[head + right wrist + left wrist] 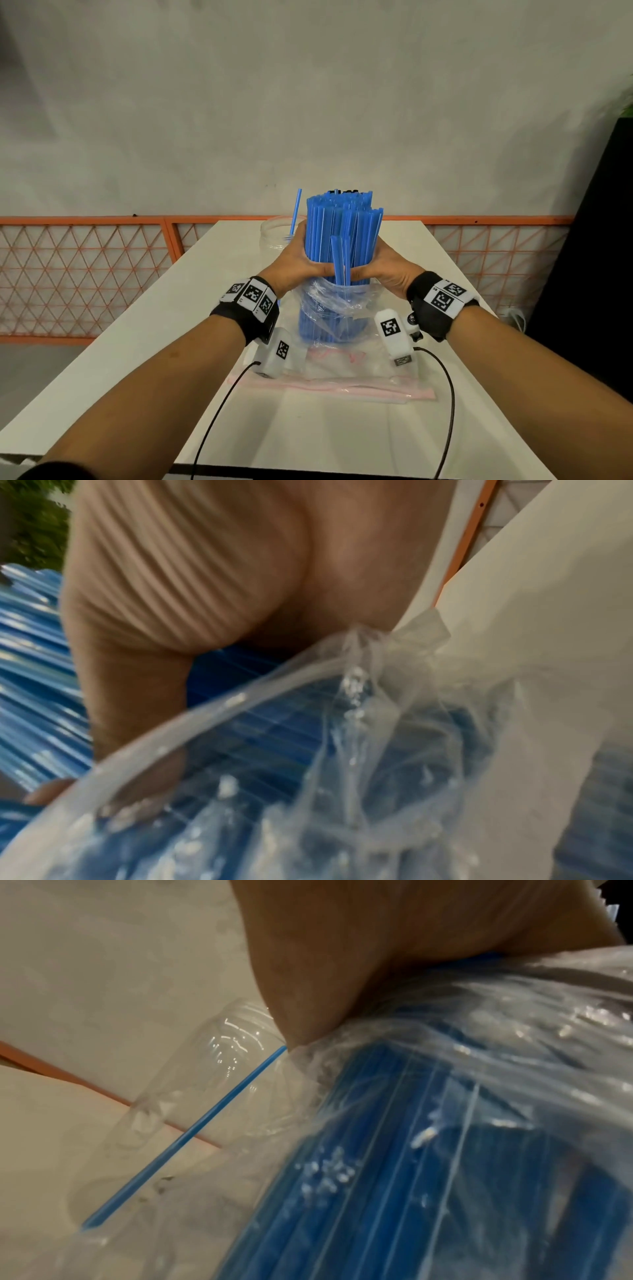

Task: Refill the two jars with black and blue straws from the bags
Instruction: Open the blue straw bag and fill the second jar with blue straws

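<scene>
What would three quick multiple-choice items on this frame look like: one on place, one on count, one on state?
1. Where is the clear jar?
A) beyond the left hand
B) on the floor
C) beside the right forearm

2. How many straws stand in that jar?
A) none
B) one
C) a full bundle

3. The blue straw bundle is
A) lying flat on the table
B) sealed inside the bag
C) gripped by both hands, partly out of the plastic bag

Key: A, jar shows behind the left hand; B, single blue straw; C, right hand and left wrap it.
</scene>
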A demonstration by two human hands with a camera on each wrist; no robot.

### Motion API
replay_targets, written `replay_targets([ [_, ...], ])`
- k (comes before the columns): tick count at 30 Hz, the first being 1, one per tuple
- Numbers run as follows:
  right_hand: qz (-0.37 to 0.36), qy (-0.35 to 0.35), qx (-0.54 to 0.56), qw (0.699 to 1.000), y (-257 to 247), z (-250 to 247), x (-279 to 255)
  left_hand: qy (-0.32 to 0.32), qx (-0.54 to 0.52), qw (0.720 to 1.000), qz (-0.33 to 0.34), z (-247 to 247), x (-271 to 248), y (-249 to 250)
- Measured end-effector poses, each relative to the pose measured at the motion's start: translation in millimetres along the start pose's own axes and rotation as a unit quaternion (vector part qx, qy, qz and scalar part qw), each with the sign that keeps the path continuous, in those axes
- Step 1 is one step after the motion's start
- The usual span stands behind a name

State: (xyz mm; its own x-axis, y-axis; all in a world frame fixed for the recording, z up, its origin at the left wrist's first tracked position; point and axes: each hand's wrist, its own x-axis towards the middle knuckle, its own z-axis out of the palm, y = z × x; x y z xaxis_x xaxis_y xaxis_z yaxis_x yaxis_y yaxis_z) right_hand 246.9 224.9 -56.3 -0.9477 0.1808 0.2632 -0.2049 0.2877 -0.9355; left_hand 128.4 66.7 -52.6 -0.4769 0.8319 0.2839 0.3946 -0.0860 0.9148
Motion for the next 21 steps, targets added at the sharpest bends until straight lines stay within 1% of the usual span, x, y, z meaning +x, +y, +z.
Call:
replay_targets([
  [3, 0.011, -0.014, 0.003, 1.0, -2, 0, 3, -0.023, -0.012, 1.0, -0.008, -2, 0, 2],
  [6, 0.019, -0.025, 0.016, 0.999, -3, 0, 2, -0.033, -0.01, 0.999, -0.018, -2, -2, 3],
  [9, 0.011, -0.025, 0.015, 1.0, -6, 1, 3, -0.026, -0.002, 0.999, -0.019, -2, -1, 4],
  [12, -0.007, -0.016, 0.016, 1.0, -11, 0, 6, -0.012, -0.007, 1.0, -0.005, -6, 4, 9],
  [15, 0.002, -0.009, 0.02, 1.0, -9, -4, 4, -0.009, 0.007, 1.0, -0.013, -4, 6, 6],
  [17, 0.01, 0.012, 0.032, 0.999, -2, -5, -1, -0.007, 0.029, 0.999, -0.03, -1, 5, -5],
  [19, 0.009, 0.052, 0.05, 0.997, 2, -5, -2, -0.004, 0.034, 0.999, -0.042, 1, 7, -11],
  [21, 0.003, 0.086, 0.054, 0.995, 1, -6, 1, 0.011, 0.03, 0.998, -0.05, 1, 12, -10],
])
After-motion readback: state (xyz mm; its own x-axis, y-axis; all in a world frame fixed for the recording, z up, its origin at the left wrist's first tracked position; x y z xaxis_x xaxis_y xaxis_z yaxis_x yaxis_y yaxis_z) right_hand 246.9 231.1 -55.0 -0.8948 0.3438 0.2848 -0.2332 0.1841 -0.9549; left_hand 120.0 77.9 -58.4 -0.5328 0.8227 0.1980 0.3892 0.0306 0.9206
